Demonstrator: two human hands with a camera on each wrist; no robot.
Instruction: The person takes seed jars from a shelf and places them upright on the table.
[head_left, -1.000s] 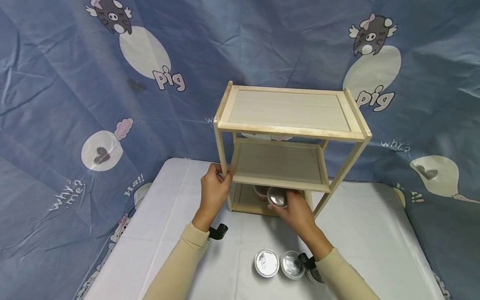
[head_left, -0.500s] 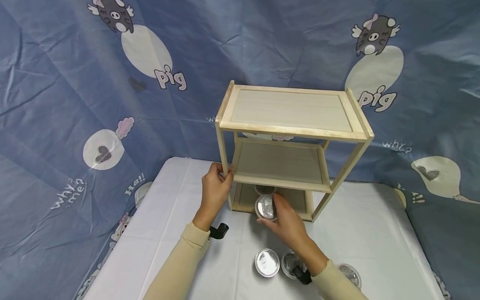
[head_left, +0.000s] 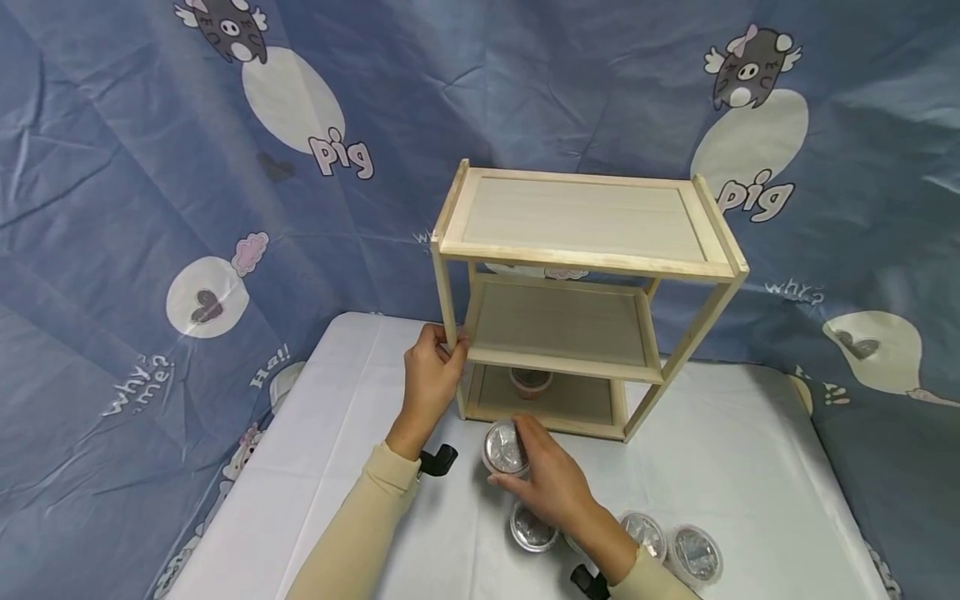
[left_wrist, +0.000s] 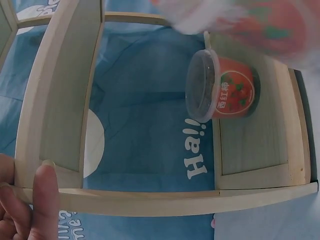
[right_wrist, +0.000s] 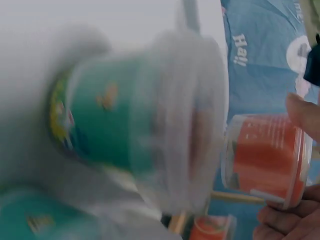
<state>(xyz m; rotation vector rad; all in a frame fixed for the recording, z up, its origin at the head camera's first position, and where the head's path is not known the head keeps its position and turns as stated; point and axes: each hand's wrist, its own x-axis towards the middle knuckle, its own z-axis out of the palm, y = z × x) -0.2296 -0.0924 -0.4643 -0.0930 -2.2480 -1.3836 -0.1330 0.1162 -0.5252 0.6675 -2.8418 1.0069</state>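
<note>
My left hand point(head_left: 429, 383) grips the front left post of a pale wooden three-tier shelf point(head_left: 585, 218), near its middle tier. Just in front of the shelf, over the white cloth, my right hand point(head_left: 555, 477) holds a round clear plastic tub point(head_left: 506, 448) by its side between thumb and fingers. A red label wraps this held tub point(right_wrist: 267, 157) in the right wrist view. Another lidded tub point(head_left: 531, 382) stands on the bottom tier; the left wrist view shows tomatoes on that tub's red label point(left_wrist: 235, 94).
Several lidded tubs stand on the cloth at the front: one tub point(head_left: 533, 532) below my right hand, another tub point(head_left: 643, 533) and a third tub point(head_left: 696, 557) to the right. A green-labelled tub point(right_wrist: 107, 110) looks blurred in the right wrist view. Patterned blue fabric point(head_left: 405, 100) hangs behind.
My right hand has come out of the bottom tier toward me and left, bringing the tub with it. More tubs now show on the right. The left hand stays on the post.
</note>
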